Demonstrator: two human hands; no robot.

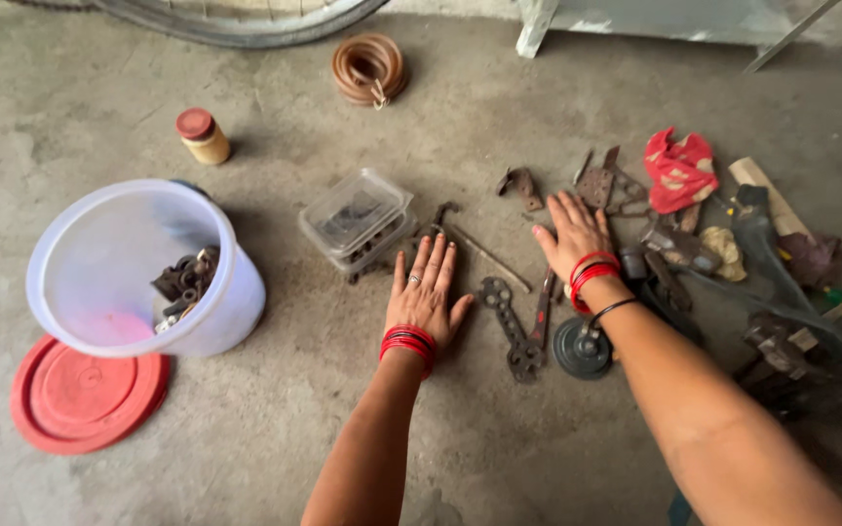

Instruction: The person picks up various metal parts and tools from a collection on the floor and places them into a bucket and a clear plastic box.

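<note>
Down on the grey concrete floor (538, 117), old metal tools and parts lie spread out flat, side by side, so each one shows.

The left hand (426, 297) lies flat on the floor, palm down. Its fingers are straight and a little apart, and they hold nothing. It wears red bangles on the wrist and a ring on one finger. The fingertips reach up close to a clear plastic box (356, 219) with dark small parts inside. The lid is on, so the bits stay in.

The right hand (574, 239) is flat and open too, with nothing in it. Its fingers point up toward a rusty flat metal piece (596, 183) just past the tips. I cannot tell if they touch it. This wrist has red bangles and a thin black band. Both arms stretch forward from the bottom of the picture, the right one reaching further.

Between the two hands lie a flat multi-hole spanner (511, 326) and a thin metal rod (487, 256). A round dark disc (582, 349) sits just beside the right wrist.

To the right is a heap: a red cloth (679, 170), wood pieces and dark tools all mixed up.

To the left a white plastic bucket (148, 268) leans on its side, so its mouth faces up and rusty bits show inside. Its red lid (85, 394) lies flat beside it. A small jar with a red cap (203, 136) stands upright behind. A coiled brown strap (369, 68) lies near a bicycle tyre (246, 18) at the top.
</note>
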